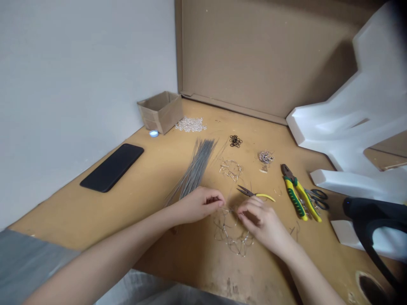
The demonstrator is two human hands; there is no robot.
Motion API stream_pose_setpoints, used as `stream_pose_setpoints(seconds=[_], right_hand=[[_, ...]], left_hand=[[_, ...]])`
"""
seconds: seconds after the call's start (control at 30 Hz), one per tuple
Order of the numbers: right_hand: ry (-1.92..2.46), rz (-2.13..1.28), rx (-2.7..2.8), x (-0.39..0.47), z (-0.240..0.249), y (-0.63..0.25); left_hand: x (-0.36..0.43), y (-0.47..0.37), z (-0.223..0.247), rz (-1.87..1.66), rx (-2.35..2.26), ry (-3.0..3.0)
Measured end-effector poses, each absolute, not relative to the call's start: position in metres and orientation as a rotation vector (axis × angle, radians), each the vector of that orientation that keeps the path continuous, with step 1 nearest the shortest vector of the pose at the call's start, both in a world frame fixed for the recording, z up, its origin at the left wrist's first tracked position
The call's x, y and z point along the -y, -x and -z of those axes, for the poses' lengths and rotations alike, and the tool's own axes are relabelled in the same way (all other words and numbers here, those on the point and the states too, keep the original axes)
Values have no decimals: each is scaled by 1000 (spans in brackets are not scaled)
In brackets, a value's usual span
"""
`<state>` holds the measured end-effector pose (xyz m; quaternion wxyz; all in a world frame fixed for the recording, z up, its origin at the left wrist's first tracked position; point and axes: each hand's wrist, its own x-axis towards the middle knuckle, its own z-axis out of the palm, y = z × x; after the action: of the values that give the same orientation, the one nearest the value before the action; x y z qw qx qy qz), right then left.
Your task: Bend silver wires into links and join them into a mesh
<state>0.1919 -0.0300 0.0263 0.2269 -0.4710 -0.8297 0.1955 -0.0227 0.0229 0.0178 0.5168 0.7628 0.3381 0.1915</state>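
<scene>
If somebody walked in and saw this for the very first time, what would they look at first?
Probably the left hand and right hand, low in the middle, with their fingertips at a loopy silver wire piece. Next, perhaps the bright yellow-and-green pliers to the right, or the bundle of grey wires just beyond the left hand.

1. Counter (pixel 165 165) was tan, kinda scuffed near the front edge.
2. Left side had a black slab (pixel 112 168), plus a cardboard box (pixel 163 114) beside some clear bits (pixel 190 123).
3. Grey wires (pixel 199 163) and black loops (pixel 235 141) sat mid-counter.
4. Yellow-green pliers (pixel 294 199) lay right.
</scene>
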Motion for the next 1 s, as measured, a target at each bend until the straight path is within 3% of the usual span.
stream_pose_setpoints(seconds=[0.53, 1.0], right_hand=[[1343, -461, 2326, 24, -25, -200], [1437, -469, 2369, 26, -22, -200]], left_hand=[[-30, 25, -9, -408, -893, -2004], [-20, 21, -18, -409, -780, -1809]])
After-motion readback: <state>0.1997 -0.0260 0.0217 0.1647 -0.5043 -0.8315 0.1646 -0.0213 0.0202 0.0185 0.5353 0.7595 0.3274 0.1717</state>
